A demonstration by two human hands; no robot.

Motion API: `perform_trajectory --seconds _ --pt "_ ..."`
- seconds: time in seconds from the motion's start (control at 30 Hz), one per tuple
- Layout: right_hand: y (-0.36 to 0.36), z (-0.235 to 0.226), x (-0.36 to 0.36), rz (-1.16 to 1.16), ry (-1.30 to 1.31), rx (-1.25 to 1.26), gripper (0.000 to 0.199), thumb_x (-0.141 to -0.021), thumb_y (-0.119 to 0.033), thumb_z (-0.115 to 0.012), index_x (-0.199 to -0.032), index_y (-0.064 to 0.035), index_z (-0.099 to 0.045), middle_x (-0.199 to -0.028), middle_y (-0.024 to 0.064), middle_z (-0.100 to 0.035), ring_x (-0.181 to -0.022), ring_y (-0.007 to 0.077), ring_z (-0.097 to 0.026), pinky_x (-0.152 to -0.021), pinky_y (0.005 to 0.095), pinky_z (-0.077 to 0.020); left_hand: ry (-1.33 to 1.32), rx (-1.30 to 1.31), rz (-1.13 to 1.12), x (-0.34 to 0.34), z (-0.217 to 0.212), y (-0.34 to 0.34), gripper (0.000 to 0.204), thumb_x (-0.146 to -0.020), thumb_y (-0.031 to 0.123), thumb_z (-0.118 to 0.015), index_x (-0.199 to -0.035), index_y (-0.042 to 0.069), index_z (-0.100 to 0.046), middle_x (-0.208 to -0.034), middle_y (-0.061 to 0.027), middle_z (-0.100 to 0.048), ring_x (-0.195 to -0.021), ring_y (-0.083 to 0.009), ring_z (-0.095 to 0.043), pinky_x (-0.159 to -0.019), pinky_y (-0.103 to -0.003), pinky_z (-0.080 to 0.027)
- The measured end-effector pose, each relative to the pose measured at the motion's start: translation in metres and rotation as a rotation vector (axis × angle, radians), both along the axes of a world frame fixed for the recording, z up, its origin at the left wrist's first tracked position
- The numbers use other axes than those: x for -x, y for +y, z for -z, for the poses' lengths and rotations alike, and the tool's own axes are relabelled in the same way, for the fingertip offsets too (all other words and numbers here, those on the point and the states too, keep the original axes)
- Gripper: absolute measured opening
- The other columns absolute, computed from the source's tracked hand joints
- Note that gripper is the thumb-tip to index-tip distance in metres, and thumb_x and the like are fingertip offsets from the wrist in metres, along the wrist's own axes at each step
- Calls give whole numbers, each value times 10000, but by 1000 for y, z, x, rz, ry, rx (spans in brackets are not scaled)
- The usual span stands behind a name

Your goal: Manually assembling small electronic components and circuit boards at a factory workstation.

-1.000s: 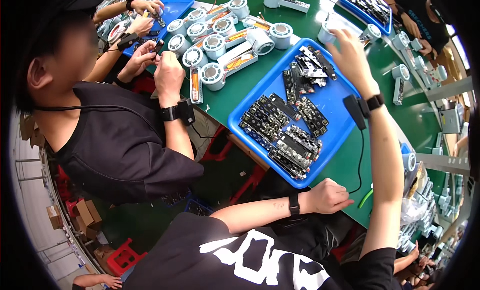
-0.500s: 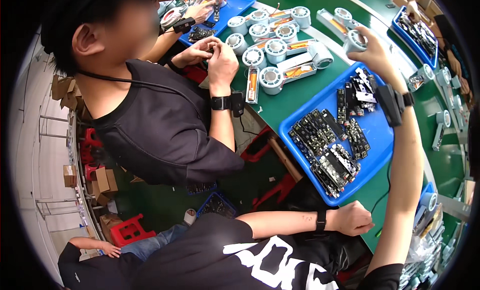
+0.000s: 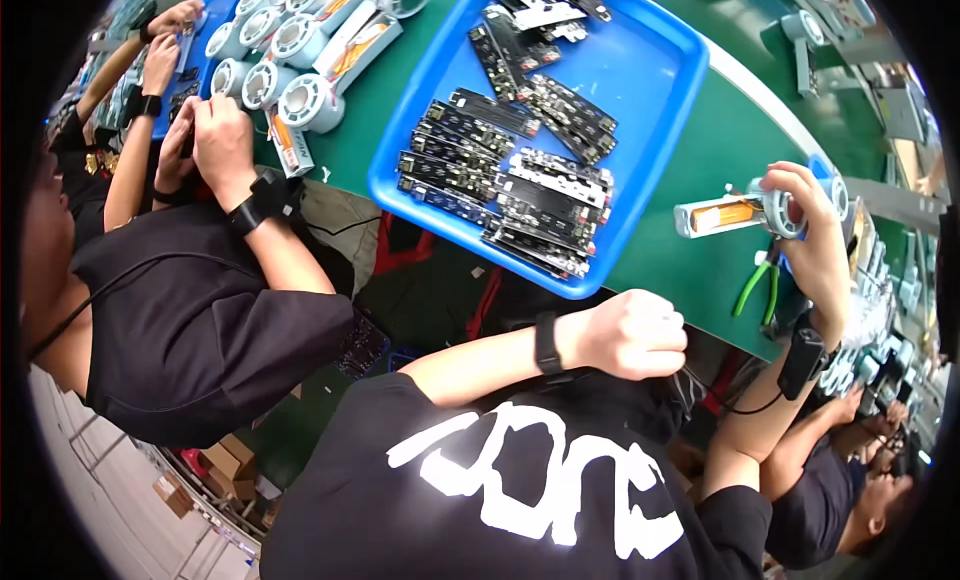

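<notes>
Right hand [image 3: 812,235] now grips the grey round-headed unit with orange label [image 3: 745,212], lifted off the far side of the green surface [image 3: 700,270] and brought near its front edge, above the green pliers [image 3: 757,285]. Left hand [image 3: 632,332] stays clenched, empty, below the blue tray [image 3: 655,65] of black circuit boards [image 3: 510,170]. Looks like pickup is done.

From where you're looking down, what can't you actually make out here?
- Left hand: closed in a fist at the table edge; the curled fingers hide whatever may be inside.
- White device in the right hand: its far end is covered by the fingers.
- Green-handled pliers: jaws hidden behind that hand.
- Black boards in the blue tray: detail too small to read.
- Neighbour's hands: their work is covered by their own fingers.
</notes>
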State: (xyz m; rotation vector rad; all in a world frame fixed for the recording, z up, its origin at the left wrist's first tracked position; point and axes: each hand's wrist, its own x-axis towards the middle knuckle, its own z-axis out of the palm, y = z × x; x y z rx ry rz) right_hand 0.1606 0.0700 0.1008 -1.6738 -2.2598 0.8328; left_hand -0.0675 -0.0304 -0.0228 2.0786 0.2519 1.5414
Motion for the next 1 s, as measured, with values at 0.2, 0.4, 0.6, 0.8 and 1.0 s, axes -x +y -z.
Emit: perform_trajectory --seconds 0.2,0.4,0.6,0.8,1.0 --pt "-25 23 -15 -75 -13 39 507 -660 251 -525 -1052 -48 -647 -1346 84 -572 -1178 273 -564 -929 326 -481 425 160 -375 97 -47 43 164 -691 22 -721 -852 42 -694 -783 -69 -614 -702 -242 -602 -620 -354 -493" --pt "-26 29 -8 -240 -134 -136 518 -661 271 -463 -1030 -40 -651 -1495 111 -509 -1481 392 -359 -1112 437 -449 891 66 -461 129 -50 85 169 -801 112 -768 -963 98 -721 -955 -17 -658 -914 -242 -610 -809 -350 -505" --pt "-41 43 -8 -216 -177 -309 667 -671 276 -430 -1153 -106 -686 -1515 78 -495 -1458 371 -386 -1081 435 -471 934 -62 -401 134 -46 94 148 -810 118 -765 -950 104 -718 -966 -7 -650 -919 -213 -608 -811 -345 -499" --pt "-54 40 0 13 -222 -412 754 -699 258 -430 -1260 -166 -704 -1500 92 -515 -1429 359 -418 -1067 418 -475 859 -16 -411 130 -41 97 118 -813 107 -757 -911 89 -695 -958 -11 -654 -909 -222 -610 -802 -347 -495" --pt "-77 47 -6 215 -138 -637 582 -770 191 -501 -1224 -112 -702 -1364 129 -590 -1237 320 -563 -974 390 -507 852 -14 -349 133 -41 112 122 -817 70 -742 -925 65 -685 -980 -32 -664 -932 -257 -616 -817 -368 -500"
